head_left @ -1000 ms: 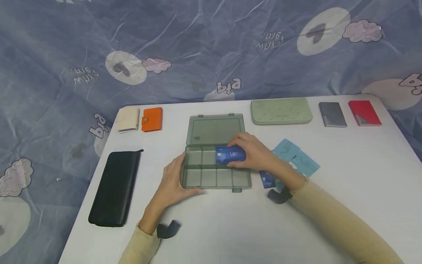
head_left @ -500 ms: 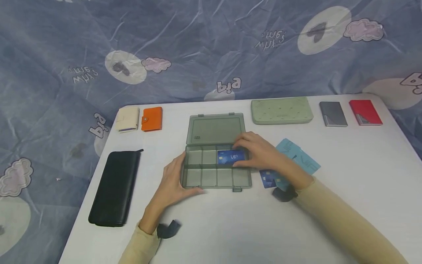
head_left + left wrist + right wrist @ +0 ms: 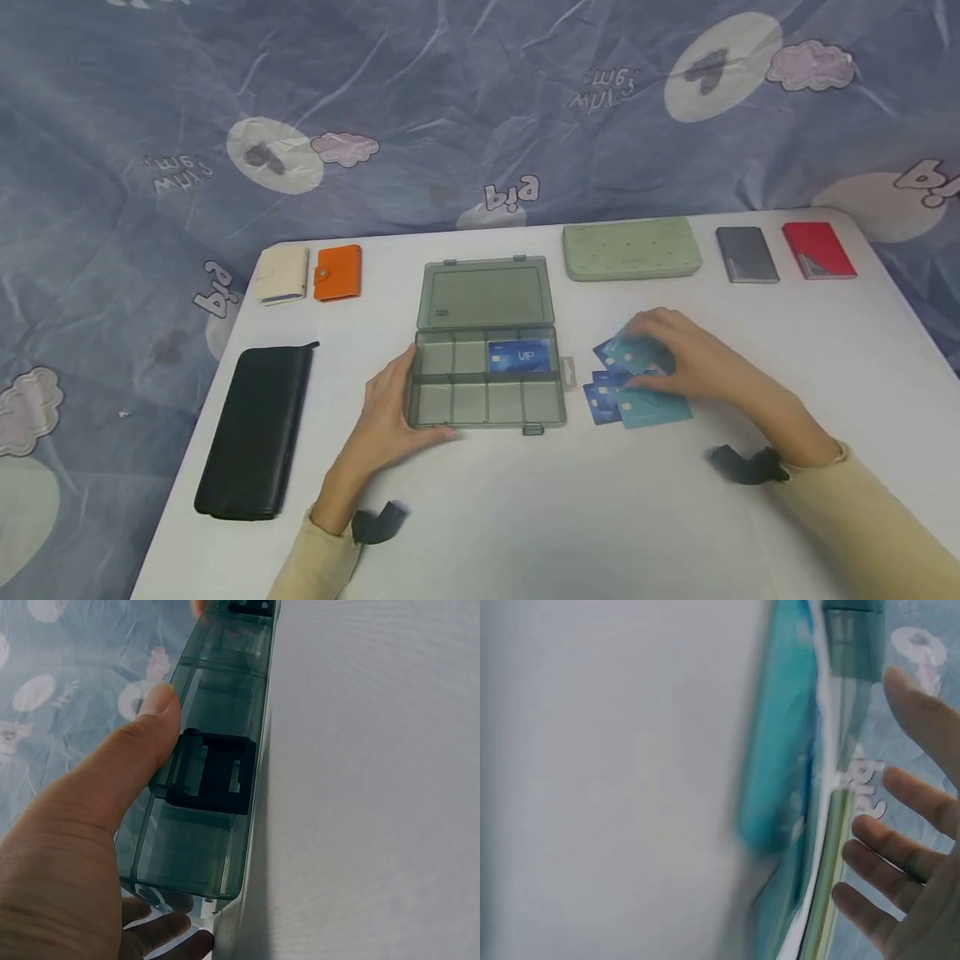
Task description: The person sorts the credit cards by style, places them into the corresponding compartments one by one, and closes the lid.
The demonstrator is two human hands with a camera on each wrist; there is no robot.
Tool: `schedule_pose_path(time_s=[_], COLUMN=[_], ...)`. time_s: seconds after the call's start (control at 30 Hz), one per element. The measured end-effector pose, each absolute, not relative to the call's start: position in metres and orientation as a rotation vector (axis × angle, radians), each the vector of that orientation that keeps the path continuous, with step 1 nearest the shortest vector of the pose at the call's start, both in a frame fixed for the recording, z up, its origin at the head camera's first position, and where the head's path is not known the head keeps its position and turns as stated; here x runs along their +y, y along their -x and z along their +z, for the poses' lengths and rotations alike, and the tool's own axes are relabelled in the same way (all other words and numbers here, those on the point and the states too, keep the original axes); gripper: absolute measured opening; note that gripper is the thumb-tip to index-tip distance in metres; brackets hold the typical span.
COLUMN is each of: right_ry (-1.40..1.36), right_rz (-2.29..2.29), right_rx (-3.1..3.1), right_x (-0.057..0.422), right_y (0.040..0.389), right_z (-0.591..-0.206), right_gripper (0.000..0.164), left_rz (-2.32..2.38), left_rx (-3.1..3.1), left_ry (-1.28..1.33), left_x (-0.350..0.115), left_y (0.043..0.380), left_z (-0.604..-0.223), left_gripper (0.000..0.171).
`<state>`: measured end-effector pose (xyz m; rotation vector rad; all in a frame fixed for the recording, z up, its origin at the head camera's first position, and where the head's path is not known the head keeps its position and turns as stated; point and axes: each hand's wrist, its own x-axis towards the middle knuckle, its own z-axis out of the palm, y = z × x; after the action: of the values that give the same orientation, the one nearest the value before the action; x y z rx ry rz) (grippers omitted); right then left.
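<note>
A translucent grey-green compartment box (image 3: pixel 468 404) lies with its lid (image 3: pixel 487 292) folded back. A blue VIP card (image 3: pixel 521 356) lies across its back right compartments. My left hand (image 3: pixel 382 421) holds the box's front left corner, fingers along the left side; in the left wrist view the thumb (image 3: pixel 150 727) is at the front rim near the dark latch (image 3: pixel 217 776). Over the loose cards to the right hovers my right hand (image 3: pixel 693 354), its fingers spread with nothing between them in the right wrist view. Teal cards (image 3: pixel 656 410) and dark blue cards (image 3: pixel 597 402) overlap beneath it.
A black long wallet (image 3: pixel 255 433) lies at left. Along the back edge are a cream wallet (image 3: pixel 282 272), an orange wallet (image 3: pixel 339 273), a green case (image 3: pixel 632 250), a grey card holder (image 3: pixel 747 254) and a red one (image 3: pixel 813 246). A patterned blue cloth (image 3: pixel 420 108) hangs behind.
My right hand has let go of the blue VIP card, leaving it in the box, and moved right over the loose cards. The left hand stays at the box corner.
</note>
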<state>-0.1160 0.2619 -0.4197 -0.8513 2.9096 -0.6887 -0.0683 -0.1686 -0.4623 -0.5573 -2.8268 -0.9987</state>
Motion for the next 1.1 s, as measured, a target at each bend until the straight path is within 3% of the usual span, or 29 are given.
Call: schedule_pose_path(time_s=[0.33,0.7,1.1], right_ry=[0.845,0.854,0.829], right_rz=[-0.560,-0.582,-0.519], right_rx=[2.960,2.911,2.922], right_x=[0.293,0.295,0.291], right_y=[0.080,0.078,0.081], right_z=[-0.431,-0.437,-0.434], right_gripper=[0.063,0.050,0.055], left_rz=[-1.012,-1.019,-1.022], left_rx=[-2.823,-2.824,-2.815], left_ry=[0.563,0.566,0.576], left_x=[-0.169,-0.169,-0.169], left_y=[0.070,0.070,0.070], left_z=[-0.462,-0.467,-0.467], left_gripper=[0.124,0.123,0.123])
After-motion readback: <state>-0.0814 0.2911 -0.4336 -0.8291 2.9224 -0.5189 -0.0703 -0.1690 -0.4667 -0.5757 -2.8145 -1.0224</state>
